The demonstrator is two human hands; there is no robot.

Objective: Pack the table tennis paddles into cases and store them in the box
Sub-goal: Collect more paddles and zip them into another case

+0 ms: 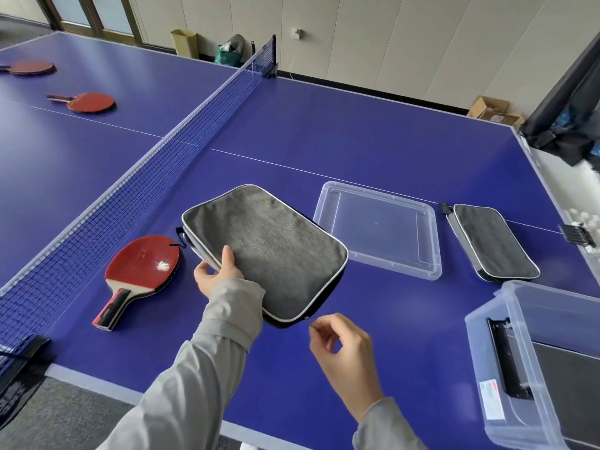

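Note:
A grey fabric paddle case [266, 245] with white piping is lifted at a tilt over the blue table. My left hand [217, 272] grips its left edge, thumb on top. My right hand [337, 344] pinches the small zipper pull at the case's near corner. A stack of red paddles [143, 271] lies on the table to the left of the case, handles towards me. A second grey case [493, 243] lies flat at the right. The clear plastic box [519, 323] stands at the near right with a dark case inside.
The clear box lid [431, 222] lies on the table between the two cases. The net [156, 164] runs diagonally at the left. Beyond it lie two more red paddles [87, 102] [31, 67]. The table's near edge [97, 381] is below my arms.

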